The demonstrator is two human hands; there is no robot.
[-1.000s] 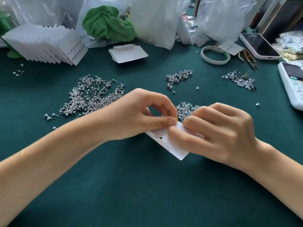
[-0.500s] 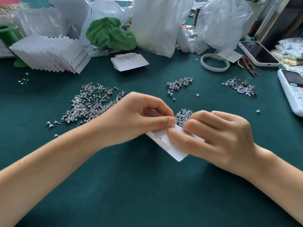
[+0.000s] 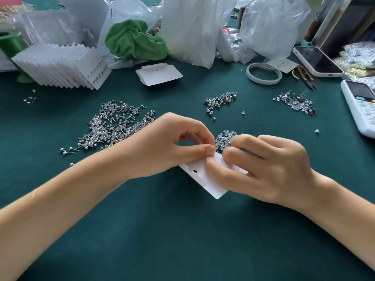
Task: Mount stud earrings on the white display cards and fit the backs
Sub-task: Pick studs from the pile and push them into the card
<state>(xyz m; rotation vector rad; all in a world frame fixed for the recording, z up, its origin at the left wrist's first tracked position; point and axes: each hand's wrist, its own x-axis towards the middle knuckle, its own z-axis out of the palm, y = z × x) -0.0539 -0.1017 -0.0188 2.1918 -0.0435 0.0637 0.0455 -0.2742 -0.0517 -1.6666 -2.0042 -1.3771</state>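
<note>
Card (image 3: 205, 179) lies mid-frame, long axis running upper left to lower right; left hand (image 3: 162, 145) and right hand (image 3: 263, 167) both pinch its upper edge, fingertips meeting; backs (image 3: 224, 138) sit just beyond.

left hand (image 3: 168, 145) pinching, right hand (image 3: 263, 167) curled, fingertips meeting

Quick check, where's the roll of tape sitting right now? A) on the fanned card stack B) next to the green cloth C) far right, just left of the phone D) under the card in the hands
C: the roll of tape lies flat on the green table at the far right, just left of the phone, well away from the card in the hands.
</note>
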